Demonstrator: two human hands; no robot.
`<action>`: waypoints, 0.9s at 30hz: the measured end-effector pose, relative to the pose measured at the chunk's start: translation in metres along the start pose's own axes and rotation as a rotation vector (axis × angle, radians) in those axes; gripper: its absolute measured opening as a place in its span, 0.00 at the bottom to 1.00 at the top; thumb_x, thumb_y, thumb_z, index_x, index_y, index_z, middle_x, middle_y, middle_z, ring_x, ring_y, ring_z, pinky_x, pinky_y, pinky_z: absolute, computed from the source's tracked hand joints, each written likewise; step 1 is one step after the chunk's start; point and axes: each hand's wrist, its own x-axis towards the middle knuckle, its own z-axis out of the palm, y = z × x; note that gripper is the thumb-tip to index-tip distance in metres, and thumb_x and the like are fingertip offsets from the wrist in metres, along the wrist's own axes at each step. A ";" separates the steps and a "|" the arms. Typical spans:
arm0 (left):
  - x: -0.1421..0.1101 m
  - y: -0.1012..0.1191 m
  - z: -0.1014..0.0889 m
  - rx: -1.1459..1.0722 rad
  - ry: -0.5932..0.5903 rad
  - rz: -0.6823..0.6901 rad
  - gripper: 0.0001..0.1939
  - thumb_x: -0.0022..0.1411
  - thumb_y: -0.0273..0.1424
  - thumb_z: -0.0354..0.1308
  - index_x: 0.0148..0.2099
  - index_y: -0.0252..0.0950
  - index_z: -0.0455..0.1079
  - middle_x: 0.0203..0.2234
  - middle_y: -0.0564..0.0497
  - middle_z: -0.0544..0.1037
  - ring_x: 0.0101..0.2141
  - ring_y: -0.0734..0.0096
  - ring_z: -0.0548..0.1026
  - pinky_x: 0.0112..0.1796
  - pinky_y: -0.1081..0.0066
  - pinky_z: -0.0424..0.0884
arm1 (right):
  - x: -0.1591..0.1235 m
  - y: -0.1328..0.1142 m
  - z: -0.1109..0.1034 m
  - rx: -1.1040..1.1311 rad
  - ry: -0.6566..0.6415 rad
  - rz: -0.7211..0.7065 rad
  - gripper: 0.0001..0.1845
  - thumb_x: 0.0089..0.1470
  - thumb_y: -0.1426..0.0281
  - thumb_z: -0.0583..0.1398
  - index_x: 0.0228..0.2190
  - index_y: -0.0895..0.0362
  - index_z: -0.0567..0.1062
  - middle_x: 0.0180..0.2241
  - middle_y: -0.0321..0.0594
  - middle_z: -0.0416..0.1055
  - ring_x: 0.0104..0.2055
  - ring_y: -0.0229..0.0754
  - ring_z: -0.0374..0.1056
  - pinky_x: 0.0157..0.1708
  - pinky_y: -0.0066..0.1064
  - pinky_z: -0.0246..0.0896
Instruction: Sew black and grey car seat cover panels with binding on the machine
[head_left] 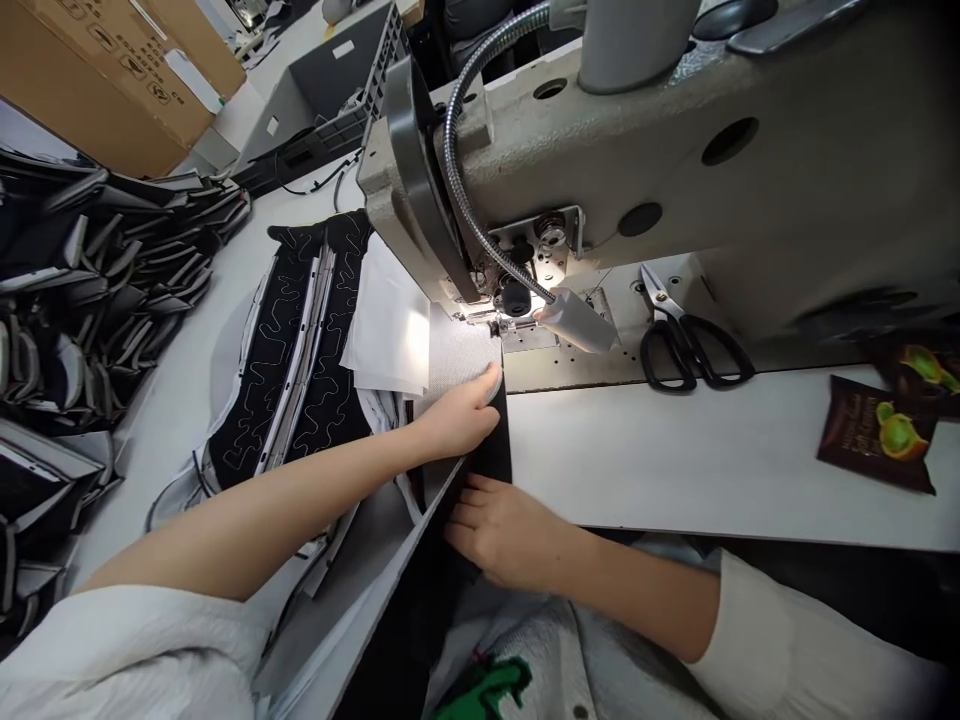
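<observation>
Near the needle area of the sewing machine point(517, 290), my left hand point(461, 415) grips the edge of a fabric panel point(465, 350), grey mesh on top and black beneath. Thumb and fingers pinch the layers just in front of the presser foot. Lower down, my right hand point(499, 525) lies with its fingers stretched along the black side of the panel, which hangs over the table's front edge; its thumb is hidden. White sheets point(390, 325) rest beside the mesh. To their left lies a black quilted piece point(289, 360) with pale wavy stitching.
Black-handled scissors point(682, 340) lie on the machine bed. Brown snack packets point(874, 435) sit at the right on the white table point(637, 460). Stacked dark pieces point(82, 270) fill the left side. A grey crate point(322, 85) and a cardboard box point(112, 80) stand behind.
</observation>
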 end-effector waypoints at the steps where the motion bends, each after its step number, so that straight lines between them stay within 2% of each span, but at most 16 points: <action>1: 0.004 0.001 -0.002 0.010 -0.005 -0.001 0.42 0.50 0.24 0.45 0.68 0.33 0.41 0.17 0.58 0.64 0.21 0.70 0.65 0.23 0.73 0.60 | 0.001 0.003 -0.001 0.005 0.000 -0.001 0.08 0.52 0.70 0.59 0.35 0.61 0.73 0.37 0.41 0.72 0.43 0.46 0.64 0.53 0.38 0.53; 4: 0.013 0.004 -0.006 0.042 -0.005 0.004 0.43 0.50 0.24 0.44 0.69 0.33 0.38 0.16 0.58 0.63 0.21 0.69 0.65 0.23 0.73 0.60 | 0.003 0.010 -0.002 -0.016 0.028 0.006 0.08 0.53 0.72 0.58 0.36 0.60 0.73 0.38 0.41 0.72 0.43 0.45 0.64 0.55 0.39 0.51; 8: 0.011 0.009 -0.006 0.147 0.065 0.037 0.41 0.53 0.26 0.44 0.68 0.32 0.38 0.22 0.53 0.71 0.26 0.65 0.70 0.31 0.70 0.66 | 0.003 0.007 0.004 -0.138 0.071 0.007 0.10 0.57 0.75 0.54 0.37 0.60 0.74 0.39 0.44 0.72 0.44 0.46 0.64 0.57 0.46 0.47; 12: -0.009 0.009 0.001 0.180 -0.024 0.008 0.42 0.54 0.28 0.48 0.68 0.30 0.36 0.31 0.48 0.76 0.31 0.62 0.73 0.33 0.68 0.69 | -0.002 -0.004 0.015 -0.234 0.087 0.001 0.13 0.59 0.75 0.51 0.39 0.60 0.74 0.39 0.47 0.73 0.43 0.47 0.66 0.55 0.51 0.50; 16: -0.018 0.002 0.008 0.144 0.004 0.030 0.38 0.56 0.26 0.45 0.68 0.28 0.41 0.43 0.43 0.76 0.43 0.61 0.73 0.44 0.66 0.69 | -0.002 -0.010 0.021 -0.229 0.137 0.015 0.13 0.58 0.76 0.51 0.39 0.61 0.75 0.36 0.46 0.74 0.41 0.48 0.67 0.54 0.51 0.52; 19: -0.014 0.000 0.007 0.137 -0.033 0.040 0.37 0.56 0.25 0.44 0.68 0.28 0.42 0.49 0.42 0.73 0.50 0.60 0.69 0.49 0.64 0.66 | 0.001 -0.009 0.019 -0.192 0.133 0.031 0.13 0.57 0.76 0.52 0.38 0.60 0.76 0.35 0.46 0.74 0.41 0.48 0.67 0.54 0.51 0.53; 23: -0.009 0.004 0.004 0.149 -0.072 -0.026 0.37 0.57 0.25 0.43 0.68 0.29 0.39 0.53 0.40 0.70 0.52 0.58 0.68 0.51 0.63 0.65 | 0.002 -0.006 0.015 -0.177 0.139 0.044 0.11 0.56 0.75 0.53 0.35 0.60 0.76 0.35 0.47 0.74 0.42 0.49 0.67 0.54 0.51 0.53; 27: -0.005 0.010 0.004 0.192 -0.016 -0.028 0.37 0.56 0.24 0.43 0.68 0.29 0.39 0.52 0.38 0.70 0.47 0.57 0.71 0.46 0.63 0.67 | 0.002 0.002 0.017 -0.143 0.148 0.035 0.10 0.52 0.78 0.55 0.31 0.59 0.76 0.32 0.43 0.75 0.41 0.48 0.67 0.56 0.50 0.52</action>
